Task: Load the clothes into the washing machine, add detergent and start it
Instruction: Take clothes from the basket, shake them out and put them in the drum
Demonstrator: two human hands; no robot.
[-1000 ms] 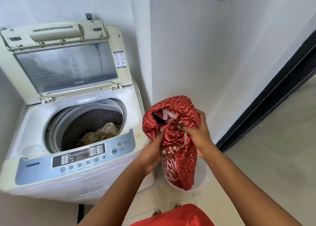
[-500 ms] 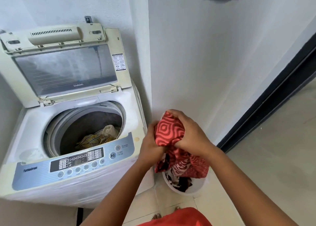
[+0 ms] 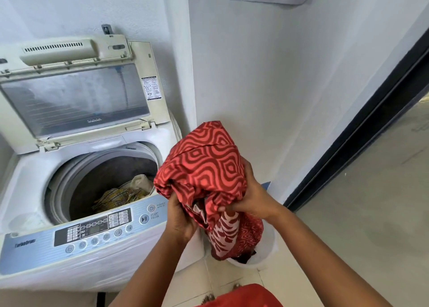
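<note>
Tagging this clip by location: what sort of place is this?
Probably a home laundry corner: a top-loading washing machine stands open against plain white walls, with a white laundry bucket on the tiled floor beside it.

Red patterned garment (image 3: pixel 204 167) lifted higher, bunched above bucket (image 3: pixel 267 253).

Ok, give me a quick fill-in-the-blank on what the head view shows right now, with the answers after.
1. Both the left hand and the right hand grip a bundled ____ patterned garment.
2. The washing machine lid stands ____.
3. A yellowish checked cloth already lies in the ____.
4. The garment's lower end hangs over a white ____ on the floor.

Answers: red; open; drum; basket
</note>
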